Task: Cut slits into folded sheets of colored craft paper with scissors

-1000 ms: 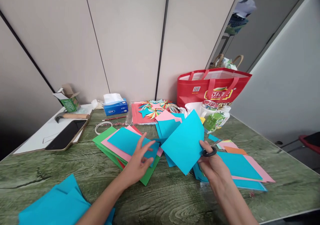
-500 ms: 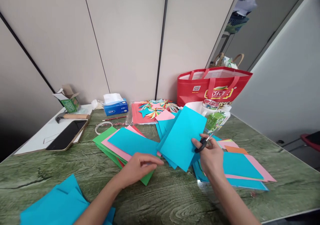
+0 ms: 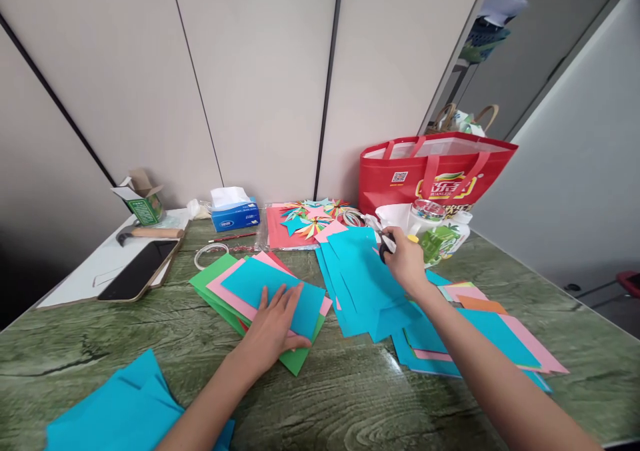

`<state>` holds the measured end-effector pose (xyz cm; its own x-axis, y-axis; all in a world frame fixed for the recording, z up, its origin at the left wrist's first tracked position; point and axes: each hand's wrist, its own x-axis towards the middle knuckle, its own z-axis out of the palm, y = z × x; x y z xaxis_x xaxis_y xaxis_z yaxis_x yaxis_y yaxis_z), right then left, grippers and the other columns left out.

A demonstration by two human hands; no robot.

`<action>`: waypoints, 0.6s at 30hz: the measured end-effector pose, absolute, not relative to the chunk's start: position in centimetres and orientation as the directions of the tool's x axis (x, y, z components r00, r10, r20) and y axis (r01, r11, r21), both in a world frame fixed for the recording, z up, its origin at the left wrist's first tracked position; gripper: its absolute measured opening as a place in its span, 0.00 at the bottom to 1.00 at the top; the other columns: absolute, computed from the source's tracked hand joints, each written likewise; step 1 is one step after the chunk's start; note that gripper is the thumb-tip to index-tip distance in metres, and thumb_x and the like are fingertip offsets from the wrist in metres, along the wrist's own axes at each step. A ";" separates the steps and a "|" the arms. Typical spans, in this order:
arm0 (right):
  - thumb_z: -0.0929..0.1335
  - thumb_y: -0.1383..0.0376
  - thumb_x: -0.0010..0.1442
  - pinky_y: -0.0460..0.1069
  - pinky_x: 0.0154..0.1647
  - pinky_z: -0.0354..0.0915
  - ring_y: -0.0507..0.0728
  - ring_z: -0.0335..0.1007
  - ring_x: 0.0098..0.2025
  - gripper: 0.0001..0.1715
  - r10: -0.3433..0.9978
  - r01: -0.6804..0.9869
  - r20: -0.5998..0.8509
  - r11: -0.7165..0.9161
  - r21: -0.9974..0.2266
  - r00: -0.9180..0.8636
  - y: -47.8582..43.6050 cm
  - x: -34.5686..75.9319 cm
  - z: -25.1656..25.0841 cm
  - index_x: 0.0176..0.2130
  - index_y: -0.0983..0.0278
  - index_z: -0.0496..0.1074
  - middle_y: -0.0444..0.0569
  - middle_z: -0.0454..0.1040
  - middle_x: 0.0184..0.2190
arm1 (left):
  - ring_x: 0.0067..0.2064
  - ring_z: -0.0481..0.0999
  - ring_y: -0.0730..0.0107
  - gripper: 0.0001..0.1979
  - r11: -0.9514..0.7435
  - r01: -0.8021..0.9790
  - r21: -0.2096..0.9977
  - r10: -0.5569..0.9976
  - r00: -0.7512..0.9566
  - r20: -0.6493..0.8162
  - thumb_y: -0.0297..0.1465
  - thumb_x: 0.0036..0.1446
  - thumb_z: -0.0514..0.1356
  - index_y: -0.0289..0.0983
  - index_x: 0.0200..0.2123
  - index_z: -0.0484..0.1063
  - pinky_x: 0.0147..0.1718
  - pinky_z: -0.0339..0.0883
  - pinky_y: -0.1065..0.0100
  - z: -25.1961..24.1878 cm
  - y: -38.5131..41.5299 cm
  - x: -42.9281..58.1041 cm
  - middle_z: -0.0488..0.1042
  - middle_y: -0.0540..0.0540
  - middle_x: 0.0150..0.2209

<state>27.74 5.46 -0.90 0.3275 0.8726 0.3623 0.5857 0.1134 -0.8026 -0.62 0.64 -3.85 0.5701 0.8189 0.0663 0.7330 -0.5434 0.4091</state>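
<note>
I see the scissors in my right hand. The hand is closed around the black handles, and I cannot make out the blades. This hand is stretched far out, over the far end of a pile of blue sheets. The pile is long and thin, and its long side runs away from me. It lies between my two hands, with my right hand nearer to it. My left hand is open and flat, palm down, on one blue sheet. That sheet is a smooth rectangle lying slantwise, and my hand rests on its near right part. Under it are pink sheets and a green sheet, all thin and flat. Everything lies on a green table with a wood grain look. Just past my right hand stand a clear jar and a shiny red bag. Pointy paper stars lie at the back, near a blue tissue box.
</note>
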 end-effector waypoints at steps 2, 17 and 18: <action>0.65 0.66 0.48 0.49 0.36 0.60 0.58 0.68 0.38 0.13 0.888 0.600 0.389 0.176 -0.781 0.246 4.7 25.4 -1.4 0.38 0.62 0.63 0.50 0.72 0.36 | 0.60 0.48 0.46 0.44 -0.548 0.728 0.411 0.816 0.573 0.072 0.38 0.41 0.64 0.39 0.59 0.46 0.54 0.36 0.41 -4.0 0.7 -0.7 0.57 0.32 0.58; 0.72 0.73 0.38 0.45 0.22 0.44 0.57 0.67 0.28 0.21 0.983 0.709 0.162 0.058 -0.703 0.081 4.2 17.5 -4.5 0.35 0.62 0.66 0.45 0.72 0.24 | 0.61 0.46 0.52 0.50 -0.609 0.655 0.449 0.769 0.626 0.130 0.39 0.42 0.64 0.42 0.61 0.34 0.56 0.35 0.45 -5.5 1.2 -1.3 0.53 0.33 0.60; 0.72 0.73 0.38 0.45 0.22 0.43 0.57 0.66 0.27 0.21 0.983 0.706 0.159 0.050 -0.706 0.089 4.2 17.4 -4.6 0.35 0.62 0.67 0.45 0.72 0.24 | 0.61 0.47 0.52 0.50 -0.613 0.649 0.450 0.766 0.629 0.137 0.38 0.42 0.64 0.43 0.61 0.34 0.56 0.36 0.45 -5.6 1.3 -1.3 0.53 0.33 0.60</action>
<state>17.36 4.21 -4.59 0.0886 0.9833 0.1590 0.7065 0.0505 -0.7059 -1.33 1.26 -5.55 0.6285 0.7656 0.1370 0.6493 -0.6134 0.4495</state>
